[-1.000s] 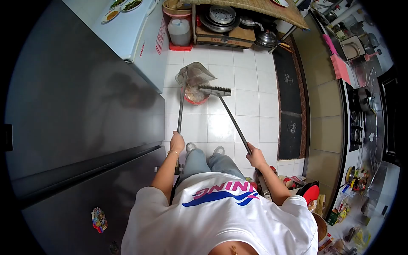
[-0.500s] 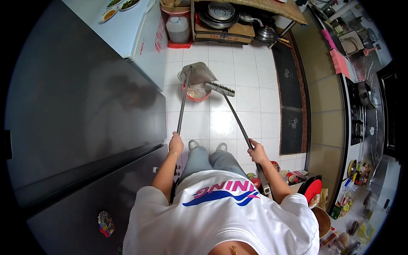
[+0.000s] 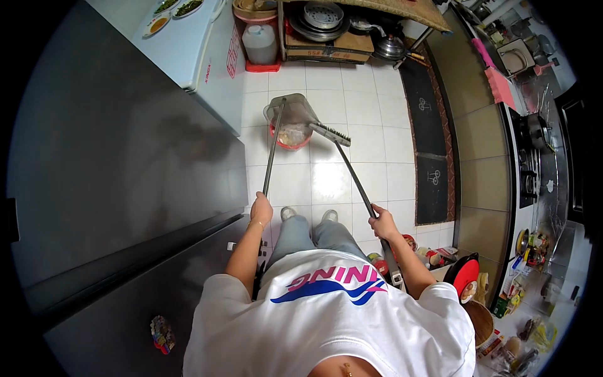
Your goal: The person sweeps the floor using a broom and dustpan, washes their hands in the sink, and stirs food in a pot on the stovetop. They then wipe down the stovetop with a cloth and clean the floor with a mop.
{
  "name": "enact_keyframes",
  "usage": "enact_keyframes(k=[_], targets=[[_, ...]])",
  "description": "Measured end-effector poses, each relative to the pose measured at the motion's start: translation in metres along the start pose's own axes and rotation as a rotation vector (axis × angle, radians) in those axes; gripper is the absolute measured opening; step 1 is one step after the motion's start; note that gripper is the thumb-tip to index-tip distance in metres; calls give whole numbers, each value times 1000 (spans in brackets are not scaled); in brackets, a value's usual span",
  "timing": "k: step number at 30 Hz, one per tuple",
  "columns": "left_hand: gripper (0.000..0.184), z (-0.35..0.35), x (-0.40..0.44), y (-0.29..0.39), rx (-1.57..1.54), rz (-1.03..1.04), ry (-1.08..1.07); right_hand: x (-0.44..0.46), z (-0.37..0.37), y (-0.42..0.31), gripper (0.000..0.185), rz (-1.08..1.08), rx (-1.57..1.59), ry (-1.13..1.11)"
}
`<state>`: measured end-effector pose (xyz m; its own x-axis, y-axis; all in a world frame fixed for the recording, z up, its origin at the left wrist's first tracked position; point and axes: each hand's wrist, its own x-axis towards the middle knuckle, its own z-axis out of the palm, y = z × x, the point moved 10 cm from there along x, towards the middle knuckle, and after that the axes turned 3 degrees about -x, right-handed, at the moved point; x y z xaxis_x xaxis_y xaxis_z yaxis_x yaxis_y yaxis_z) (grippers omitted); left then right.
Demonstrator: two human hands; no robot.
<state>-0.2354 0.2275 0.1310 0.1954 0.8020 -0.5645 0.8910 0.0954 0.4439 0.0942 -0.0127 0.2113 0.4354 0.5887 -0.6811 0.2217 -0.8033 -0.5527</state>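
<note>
My left hand point(image 3: 262, 209) is closed around the long handle of a dustpan point(image 3: 298, 108). The grey pan is raised and tilted over a red trash bin point(image 3: 290, 146) with pale, whitish rubbish inside. My right hand point(image 3: 382, 223) grips the dark pole of a broom point(image 3: 356, 182). Its grey head, with dark bristles facing up and away from me, is held just right of the pan's edge. Whether the broom head touches the pan, I cannot tell.
A dark cabinet-like surface point(image 3: 132, 132) stands close on my left, beyond it a white freezer point(image 3: 217, 94) with plates. Ahead is a shelf with pans and a cardboard box point(image 3: 330, 51). A dark mat point(image 3: 431, 138) lies along the counter and stove on the right.
The broom head has shifted slightly to the right and a little toward me. The dustpan stays almost in place over the bin.
</note>
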Motion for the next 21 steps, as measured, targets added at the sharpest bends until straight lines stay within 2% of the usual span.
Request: enact_keyframes(k=[9,12,21], targets=[[24,-17,-13,8,-84,44,61,1,-2,-4,58,12,5,-9],[24,-16,1,12,-64,41,14,-2,-3,-10,58,19,26,-17],[24,-12,-23,-14,-87,61,4,-5,-5,-10,60,45,68,-40]])
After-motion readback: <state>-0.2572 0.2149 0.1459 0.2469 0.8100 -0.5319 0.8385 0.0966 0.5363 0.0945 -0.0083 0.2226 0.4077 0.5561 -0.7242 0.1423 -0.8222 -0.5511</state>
